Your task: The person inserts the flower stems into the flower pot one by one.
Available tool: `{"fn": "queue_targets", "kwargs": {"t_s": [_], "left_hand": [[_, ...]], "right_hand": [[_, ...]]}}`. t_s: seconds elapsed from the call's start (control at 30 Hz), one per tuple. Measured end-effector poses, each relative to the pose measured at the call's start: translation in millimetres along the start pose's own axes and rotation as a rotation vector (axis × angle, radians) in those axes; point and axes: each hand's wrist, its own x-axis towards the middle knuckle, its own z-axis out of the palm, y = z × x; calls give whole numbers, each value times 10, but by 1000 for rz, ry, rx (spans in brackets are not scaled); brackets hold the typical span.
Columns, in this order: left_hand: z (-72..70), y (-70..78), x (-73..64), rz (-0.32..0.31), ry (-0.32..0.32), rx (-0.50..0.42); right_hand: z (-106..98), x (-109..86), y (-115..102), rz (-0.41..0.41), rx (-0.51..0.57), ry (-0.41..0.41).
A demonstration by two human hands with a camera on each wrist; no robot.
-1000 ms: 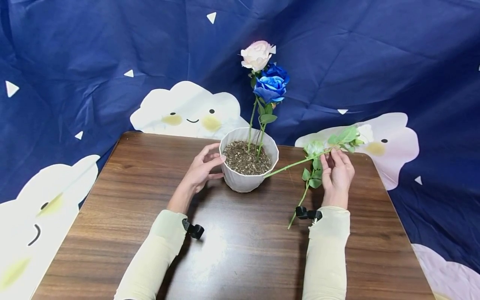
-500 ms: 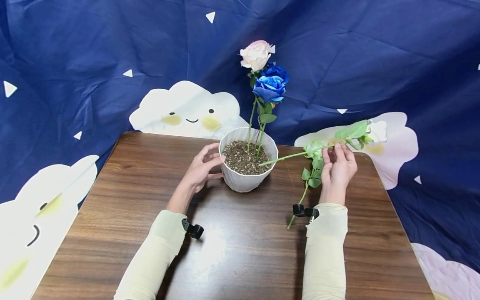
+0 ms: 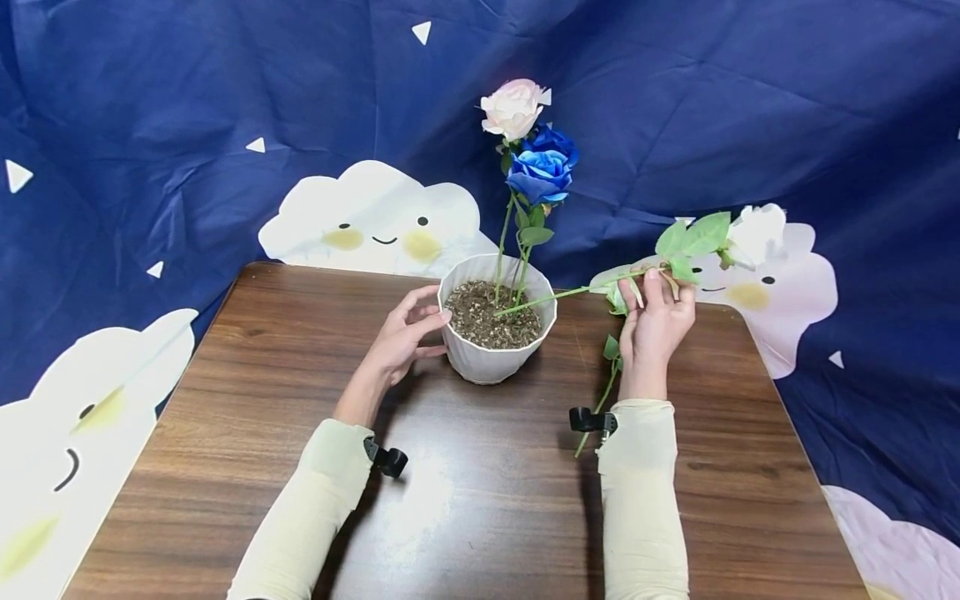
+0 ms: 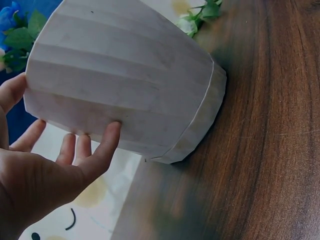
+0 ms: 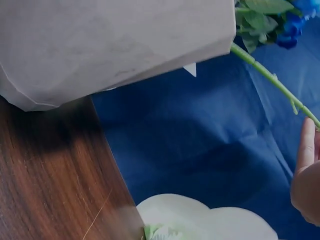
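Note:
A white flowerpot (image 3: 489,364) filled with soil stands on the table. In it, one pale pink rose (image 3: 513,110) and two blue roses (image 3: 542,177) stand upright. My left hand (image 3: 400,336) holds the pot's left side, thumb at the rim; in the left wrist view its fingertips touch the faceted wall. My right hand (image 3: 654,325) pinches the stem of a white rose (image 3: 756,236) just below its leaves. That rose tilts strongly, with its bloom to the right and its stem end over the soil, inside the rim. Whether the end touches the soil, I cannot tell.
Another rose, with a green stem (image 3: 609,390), lies on the brown table (image 3: 480,500) under my right hand and is partly hidden. Behind the table's back edge hangs a dark blue cloth (image 3: 225,100) printed with clouds.
My right hand has raised the white rose and its stem end has moved left, from outside the pot's right rim to over the soil. My left hand and the pot have not moved.

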Motion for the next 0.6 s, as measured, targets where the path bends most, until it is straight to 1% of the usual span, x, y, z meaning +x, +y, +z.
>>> {"fn": "queue_targets", "kwargs": {"t_s": [0.2,0.33,0.43,0.6], "left_hand": [[-5,-5,3,5,-1,-5],[-7,-3,-1,2,1,-3],[-6,-1,-2,3,0,-2],[-2,1,-7,5,-3,-6]], "right_hand": [[145,-76,47,-50,-75,-71],[234,-107,63,-75,-108,-135],[296,-127,74,-74,-135,-192],[408,-186,122,-66,-218,-284]]}}
